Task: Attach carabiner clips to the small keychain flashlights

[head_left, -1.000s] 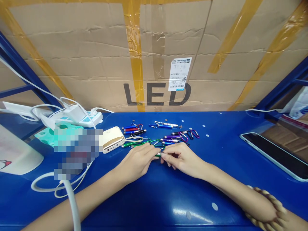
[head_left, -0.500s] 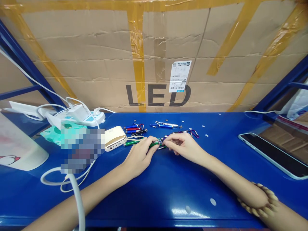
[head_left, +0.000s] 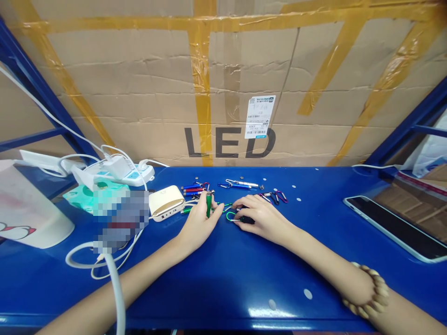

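My left hand (head_left: pixel 199 218) is closed around a small green penlight (head_left: pixel 208 204), which stands upright between thumb and fingers. My right hand (head_left: pixel 261 216) has its fingers curled on a dark-looking penlight, mostly hidden beneath them; its green carabiner clip (head_left: pixel 230 216) sticks out to the left. Another green penlight (head_left: pixel 186 211) lies beyond my left hand. Blue and red penlights (head_left: pixel 195 190) lie behind it. Farther back rest a silver penlight (head_left: pixel 246 183) and a blue one. Past my right hand are dark penlights with a purple carabiner (head_left: pixel 281 197).
A cream power bank (head_left: pixel 166 203) sits left of my left hand, with cables about it. A power strip (head_left: pixel 139 174), a green wipes pack (head_left: pixel 80 197) and a white container (head_left: pixel 38 218) stand left. A phone (head_left: pixel 394 228) lies right. A large cardboard box (head_left: pixel 146 102) rises behind.
The green penlight in my left hand has turned from lying flat to upright. My hands have drawn apart, and a green carabiner now shows at my right fingertips. The view has tilted slightly up.
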The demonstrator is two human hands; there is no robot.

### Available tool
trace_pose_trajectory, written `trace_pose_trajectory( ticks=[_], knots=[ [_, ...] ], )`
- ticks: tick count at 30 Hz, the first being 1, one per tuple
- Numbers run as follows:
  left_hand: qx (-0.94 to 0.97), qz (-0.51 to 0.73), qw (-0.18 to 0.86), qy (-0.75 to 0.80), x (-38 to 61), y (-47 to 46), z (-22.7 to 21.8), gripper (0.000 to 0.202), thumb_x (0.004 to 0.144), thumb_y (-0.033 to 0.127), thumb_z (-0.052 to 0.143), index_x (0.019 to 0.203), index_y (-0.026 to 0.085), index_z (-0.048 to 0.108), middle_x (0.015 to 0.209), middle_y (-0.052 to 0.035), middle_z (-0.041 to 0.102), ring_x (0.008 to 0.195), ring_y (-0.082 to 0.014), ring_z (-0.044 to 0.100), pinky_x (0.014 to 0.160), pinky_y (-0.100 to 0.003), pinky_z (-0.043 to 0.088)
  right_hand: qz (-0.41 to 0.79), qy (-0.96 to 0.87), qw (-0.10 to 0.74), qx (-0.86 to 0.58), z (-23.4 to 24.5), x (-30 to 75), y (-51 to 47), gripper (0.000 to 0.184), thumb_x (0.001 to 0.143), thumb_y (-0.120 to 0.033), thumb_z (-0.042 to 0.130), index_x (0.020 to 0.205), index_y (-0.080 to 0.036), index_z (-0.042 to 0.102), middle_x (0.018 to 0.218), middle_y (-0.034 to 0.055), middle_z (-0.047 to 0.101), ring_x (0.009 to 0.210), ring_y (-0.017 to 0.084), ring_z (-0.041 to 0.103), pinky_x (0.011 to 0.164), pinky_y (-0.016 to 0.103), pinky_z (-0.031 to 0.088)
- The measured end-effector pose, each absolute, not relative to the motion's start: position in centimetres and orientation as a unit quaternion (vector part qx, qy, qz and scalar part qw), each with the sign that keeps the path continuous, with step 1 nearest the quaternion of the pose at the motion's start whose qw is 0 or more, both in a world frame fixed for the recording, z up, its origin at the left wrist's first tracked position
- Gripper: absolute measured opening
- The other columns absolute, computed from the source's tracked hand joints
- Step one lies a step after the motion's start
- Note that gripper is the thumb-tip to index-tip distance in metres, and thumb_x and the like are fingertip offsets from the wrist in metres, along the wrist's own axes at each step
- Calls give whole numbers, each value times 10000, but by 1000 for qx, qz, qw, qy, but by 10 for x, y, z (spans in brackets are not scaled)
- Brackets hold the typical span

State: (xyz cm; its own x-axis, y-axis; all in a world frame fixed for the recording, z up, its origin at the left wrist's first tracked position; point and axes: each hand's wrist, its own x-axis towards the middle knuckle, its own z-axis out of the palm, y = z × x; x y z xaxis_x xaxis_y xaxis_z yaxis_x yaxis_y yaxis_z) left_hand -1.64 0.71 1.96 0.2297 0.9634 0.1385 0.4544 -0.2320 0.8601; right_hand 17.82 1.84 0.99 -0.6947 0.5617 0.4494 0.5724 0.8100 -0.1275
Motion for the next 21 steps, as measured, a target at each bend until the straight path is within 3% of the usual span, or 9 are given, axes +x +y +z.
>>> trace_pose_trajectory(
  ticks=[9,12,16,21],
  knots=[
    [784,348,318,404,-15,7,16,223,878,255,395,689,221,282,640,57,438,600,-118,506,603,-235,364,-46,-899,364,-239,11,170,8,148,889,-220,506,983,-153,597,910,60,703,794,145,667,736,247,533],
    [789,347,296,413,-15,5,16,229,892,269,383,688,222,290,604,61,429,555,-115,470,568,-229,344,-108,-895,339,-271,12,168,6,226,906,-247,475,1053,-110,576,871,93,699,762,180,670,708,283,541],
    [805,322,290,404,-14,3,12,222,907,291,349,703,224,294,589,63,404,516,-113,404,532,-229,323,-140,-916,264,-269,10,166,6,196,906,-206,452,915,-97,614,704,66,652,644,179,636,615,285,523],
    [800,340,291,399,-14,4,8,217,895,277,364,696,222,298,595,63,398,524,-109,415,537,-222,332,-136,-919,261,-264,10,164,5,265,925,-178,388,816,-86,612,624,49,584,557,158,565,542,266,468]
  ],
)
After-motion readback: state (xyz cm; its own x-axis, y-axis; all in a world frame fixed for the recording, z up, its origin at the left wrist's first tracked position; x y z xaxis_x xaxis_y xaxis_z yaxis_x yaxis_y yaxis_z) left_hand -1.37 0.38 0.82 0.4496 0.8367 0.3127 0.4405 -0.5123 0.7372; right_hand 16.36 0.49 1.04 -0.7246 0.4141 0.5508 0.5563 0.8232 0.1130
